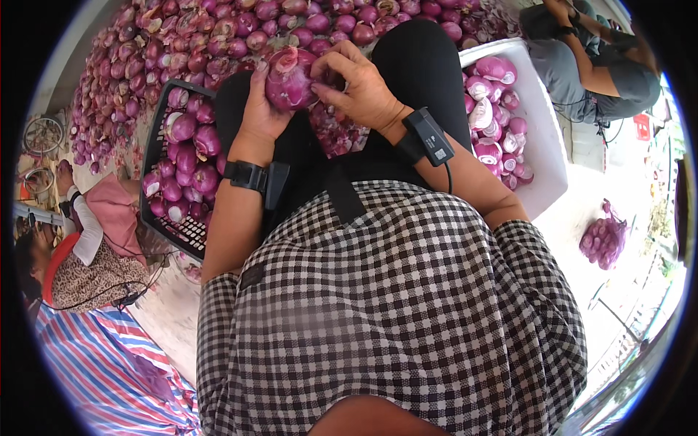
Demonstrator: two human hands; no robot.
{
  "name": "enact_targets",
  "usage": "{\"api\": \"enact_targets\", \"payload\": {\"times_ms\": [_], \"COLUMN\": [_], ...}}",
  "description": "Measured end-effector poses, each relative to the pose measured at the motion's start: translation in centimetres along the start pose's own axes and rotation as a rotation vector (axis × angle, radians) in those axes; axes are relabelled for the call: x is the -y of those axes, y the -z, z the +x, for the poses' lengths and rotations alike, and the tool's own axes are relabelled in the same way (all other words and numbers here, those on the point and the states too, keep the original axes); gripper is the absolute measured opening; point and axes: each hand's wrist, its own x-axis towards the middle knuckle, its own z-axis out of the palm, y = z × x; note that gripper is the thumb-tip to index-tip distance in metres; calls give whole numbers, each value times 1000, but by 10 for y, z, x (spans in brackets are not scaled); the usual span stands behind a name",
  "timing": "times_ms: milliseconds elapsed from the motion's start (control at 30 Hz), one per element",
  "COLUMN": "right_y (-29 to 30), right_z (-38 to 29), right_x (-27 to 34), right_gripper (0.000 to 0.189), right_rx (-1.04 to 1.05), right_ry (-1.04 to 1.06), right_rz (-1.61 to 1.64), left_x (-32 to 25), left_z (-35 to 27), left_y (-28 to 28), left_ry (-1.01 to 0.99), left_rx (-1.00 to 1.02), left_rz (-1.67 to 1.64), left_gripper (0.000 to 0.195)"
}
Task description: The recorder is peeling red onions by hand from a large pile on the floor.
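A large red onion (290, 82) with dry skin at its top is held up over my knees. My left hand (260, 106) cups it from the left, thumb along its side. From the right, my right hand (357, 87) touches the onion with bent fingers; a dark thing shows between thumb and fingers, too hidden to name. To my left stands a black plastic crate (158, 128) holding shiny red onions (188, 158). At my right a white foam box (540, 125) holds peeled and cut onions (491, 131). Dry onion skins (335, 131) lie between my legs.
A big heap of unpeeled red onions (218, 32) spreads over the floor ahead. One person (98, 234) sits at the left, another (589, 71) at the upper right. A net bag of onions (603, 240) lies on the right. Striped sheeting (114, 370) covers the lower left.
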Motion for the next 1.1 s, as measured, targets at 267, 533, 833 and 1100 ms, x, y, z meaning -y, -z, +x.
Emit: {"api": "enact_targets", "payload": {"times_ms": [267,533,833,1100], "right_y": [-2,-5,-2,-1], "right_z": [1,0,1,2], "right_x": [3,-6,3,-4], "right_gripper": [26,21,23,22], "right_rx": [-58,-54,-51,-33], "right_ry": [77,95,-16,30], "right_rz": [-67,-45,26,-33], "left_x": [2,-1,-2,-2], "left_z": [0,0,-1,-1], "left_y": [5,-1,-1,-5], "left_ry": [-9,5,41,47], "left_rx": [-12,10,-21,-40], "left_rz": [1,36,-2,21], "left_gripper": [54,52,52,49]}}
